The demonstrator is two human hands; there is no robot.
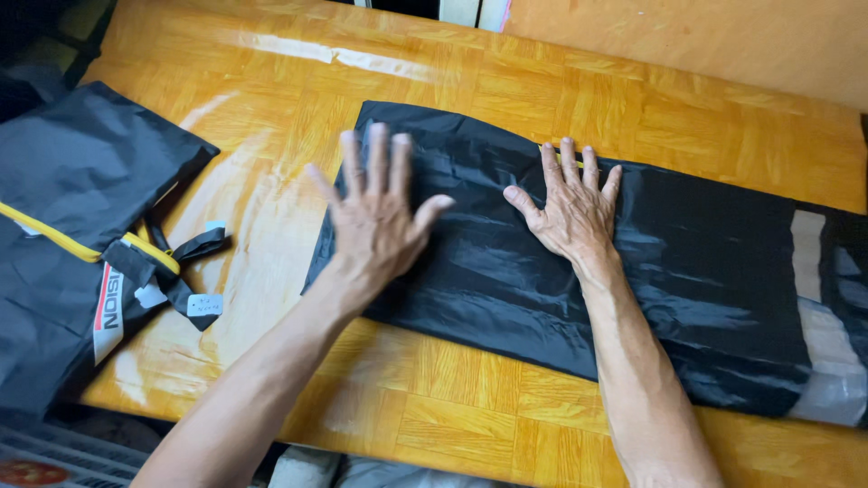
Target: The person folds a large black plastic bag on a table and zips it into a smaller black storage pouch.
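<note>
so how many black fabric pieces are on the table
2. One folded black sheet lies mid-table under both flat hands, left hand and right hand. A black bag with yellow trim lies at the left edge, partly out of frame.

Looks like a home, probably a living or dining room: glossy parquet-pattern wooden table [452, 398] under both hands, plain painted wall [705, 45] beyond the fingertips (black zippered cloth bag [72, 208] dumped off left).

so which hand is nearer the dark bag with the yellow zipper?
Left. The left hand lies flat on the black fabric's end nearest the zipper bag; the right hand presses the fabric farther away.
</note>
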